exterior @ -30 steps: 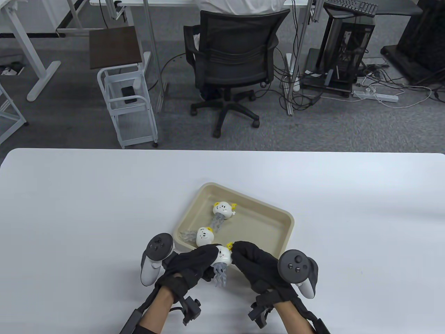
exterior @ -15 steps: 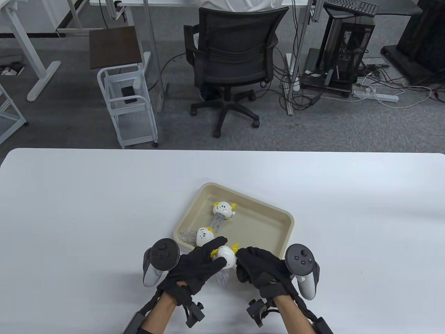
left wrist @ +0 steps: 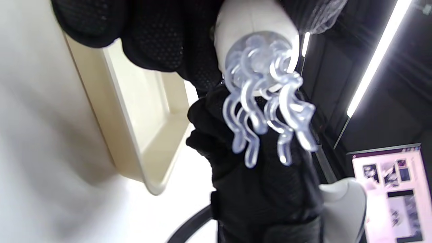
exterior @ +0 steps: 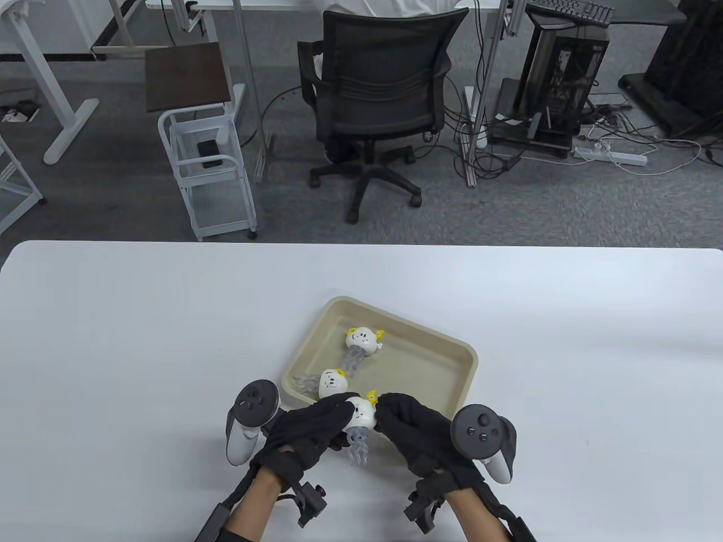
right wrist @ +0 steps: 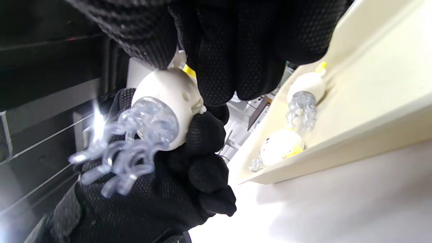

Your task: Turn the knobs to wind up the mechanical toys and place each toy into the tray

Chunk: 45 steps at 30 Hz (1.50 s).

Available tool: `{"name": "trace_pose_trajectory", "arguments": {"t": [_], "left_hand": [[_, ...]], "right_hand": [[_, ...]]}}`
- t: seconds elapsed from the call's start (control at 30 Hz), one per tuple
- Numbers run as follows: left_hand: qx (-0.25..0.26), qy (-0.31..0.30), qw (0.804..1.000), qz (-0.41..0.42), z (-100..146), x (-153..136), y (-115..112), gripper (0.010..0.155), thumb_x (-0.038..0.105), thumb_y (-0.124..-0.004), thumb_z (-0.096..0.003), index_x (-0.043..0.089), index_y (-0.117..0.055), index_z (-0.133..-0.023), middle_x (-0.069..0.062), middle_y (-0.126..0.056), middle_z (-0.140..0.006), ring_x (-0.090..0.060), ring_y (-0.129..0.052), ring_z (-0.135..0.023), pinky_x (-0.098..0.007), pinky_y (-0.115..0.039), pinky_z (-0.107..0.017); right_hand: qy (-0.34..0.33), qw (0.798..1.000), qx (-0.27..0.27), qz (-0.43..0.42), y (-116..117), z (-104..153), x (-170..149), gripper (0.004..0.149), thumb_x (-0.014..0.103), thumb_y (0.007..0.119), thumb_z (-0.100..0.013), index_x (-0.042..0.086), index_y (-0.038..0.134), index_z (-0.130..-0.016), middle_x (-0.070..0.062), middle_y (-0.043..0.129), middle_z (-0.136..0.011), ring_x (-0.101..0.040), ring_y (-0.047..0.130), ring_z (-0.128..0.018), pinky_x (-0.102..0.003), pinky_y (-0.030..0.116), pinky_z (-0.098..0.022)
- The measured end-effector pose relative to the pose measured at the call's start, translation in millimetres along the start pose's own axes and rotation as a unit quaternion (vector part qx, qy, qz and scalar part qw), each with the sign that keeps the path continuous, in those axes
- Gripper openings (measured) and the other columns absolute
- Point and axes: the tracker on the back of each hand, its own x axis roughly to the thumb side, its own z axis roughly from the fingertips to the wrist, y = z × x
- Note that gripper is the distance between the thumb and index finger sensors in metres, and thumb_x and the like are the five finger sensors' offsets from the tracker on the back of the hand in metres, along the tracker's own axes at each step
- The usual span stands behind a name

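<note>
rotated since before, jellyfish toy [exterior: 361, 415] sits in left grip [exterior: 308, 432]; right grip [exterior: 412, 426] pinches its yellow knob [exterior: 372, 397].

Bare white surface [exterior: 141, 339] left and right of frame, shallow beige plastic tray's [exterior: 469, 361] right half free, two white jellyfish toys [exterior: 361, 337] crowding its left.

Three jellyfish toys [exterior: 361, 412], one tray [exterior: 446, 344], two hands [exterior: 308, 432]

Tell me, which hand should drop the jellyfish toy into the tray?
Probably the left hand: it grips the jellyfish toy by its body, just beside the tray. The right hand only pinches the yellow knob.
</note>
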Motion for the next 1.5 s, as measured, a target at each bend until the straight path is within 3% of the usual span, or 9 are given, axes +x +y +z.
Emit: {"name": "trace_pose_trajectory", "arguments": {"t": [0.2, 0.37, 0.53, 0.63, 0.77, 0.9, 1.13, 1.37, 1.5], "left_hand": [[-0.036, 0.016, 0.998, 0.043, -1, -4, 0, 0.079, 0.058, -0.064, -0.0575, -0.007, -0.069, -0.102, -0.011, -0.098, -0.078, -0.032, -0.096, -0.059, -0.052, -0.082, -0.049], [-0.028, -0.009, 0.999, -0.021, 0, 5, -4, 0.078, 0.056, -0.065, -0.0572, -0.005, -0.065, -0.106, -0.012, -0.093, -0.084, -0.035, -0.091, -0.065, -0.055, -0.078, -0.053], [0.001, -0.078, 0.984, -0.158, 4, 23, -13, 0.073, 0.049, -0.073, -0.0556, 0.007, -0.056, -0.113, -0.014, -0.080, -0.100, -0.041, -0.079, -0.081, -0.059, -0.070, -0.063], [-0.011, -0.091, 0.986, -0.138, 3, 24, -15, 0.073, 0.047, -0.074, -0.0556, 0.010, -0.054, -0.115, -0.013, -0.076, -0.104, -0.042, -0.074, -0.084, -0.060, -0.067, -0.065], [-0.003, -0.079, 0.989, -0.122, 3, 21, -11, 0.073, 0.050, -0.072, -0.0561, 0.009, -0.056, -0.114, -0.012, -0.080, -0.101, -0.039, -0.078, -0.081, -0.058, -0.070, -0.064], [0.001, -0.050, 0.996, -0.070, 1, 11, -6, 0.076, 0.056, -0.067, -0.0569, 0.001, -0.062, -0.109, -0.012, -0.089, -0.090, -0.035, -0.087, -0.071, -0.055, -0.076, -0.057], [-0.010, -0.013, 1.000, 0.003, 0, 0, -2, 0.078, 0.058, -0.063, -0.0577, -0.004, -0.067, -0.105, -0.011, -0.094, -0.082, -0.032, -0.092, -0.063, -0.053, -0.080, -0.052], [-0.009, -0.023, 1.000, -0.008, 0, 3, -2, 0.077, 0.057, -0.064, -0.0575, -0.004, -0.067, -0.105, -0.012, -0.094, -0.081, -0.033, -0.092, -0.062, -0.054, -0.079, -0.052], [-0.024, -0.043, 0.998, -0.031, 0, 8, -6, 0.072, 0.046, -0.073, -0.0571, 0.005, -0.054, -0.114, -0.017, -0.076, -0.102, -0.044, -0.075, -0.082, -0.061, -0.067, -0.063]], "right_hand": [[-0.027, 1.000, 0.002, 0.008, -4, 0, 5, 0.040, 0.038, 0.077, -0.067, 0.015, 0.073, -0.099, -0.009, 0.089, -0.085, -0.033, 0.092, -0.073, -0.042, 0.081, -0.060], [-0.005, 1.000, -0.016, 0.005, -3, 1, 2, 0.037, 0.038, 0.077, -0.067, 0.011, 0.080, -0.092, -0.007, 0.095, -0.074, -0.031, 0.097, -0.063, -0.040, 0.084, -0.053], [0.112, 0.984, -0.020, -0.135, 0, 2, -15, 0.039, 0.035, 0.078, -0.066, -0.001, 0.088, -0.075, -0.006, 0.098, -0.053, -0.028, 0.100, -0.041, -0.038, 0.087, -0.036], [0.122, 0.974, -0.019, -0.191, 0, 2, -18, 0.039, 0.035, 0.077, -0.066, -0.003, 0.088, -0.071, -0.003, 0.098, -0.048, -0.026, 0.100, -0.036, -0.037, 0.087, -0.032], [0.077, 0.988, -0.019, -0.134, -2, 1, -13, 0.039, 0.037, 0.074, -0.068, 0.001, 0.086, -0.076, -0.002, 0.097, -0.053, -0.025, 0.100, -0.042, -0.036, 0.087, -0.037], [0.035, 0.997, -0.021, -0.058, -4, 1, -7, 0.044, 0.043, 0.073, -0.069, 0.005, 0.079, -0.090, -0.006, 0.094, -0.072, -0.030, 0.097, -0.060, -0.039, 0.084, -0.050], [-0.025, 0.999, 0.018, -0.022, -6, -1, -2, 0.049, 0.041, 0.077, -0.067, 0.009, 0.067, -0.103, -0.009, 0.087, -0.088, -0.034, 0.090, -0.075, -0.042, 0.079, -0.062], [-0.029, 1.000, 0.001, 0.003, -6, 0, 1, 0.044, 0.036, 0.078, -0.066, 0.007, 0.072, -0.098, -0.007, 0.091, -0.081, -0.031, 0.094, -0.069, -0.040, 0.082, -0.058], [0.047, 0.997, -0.026, -0.061, -1, 2, -9, 0.040, 0.036, 0.078, -0.067, 0.001, 0.081, -0.087, -0.006, 0.097, -0.067, -0.029, 0.099, -0.055, -0.038, 0.086, -0.047]]}}
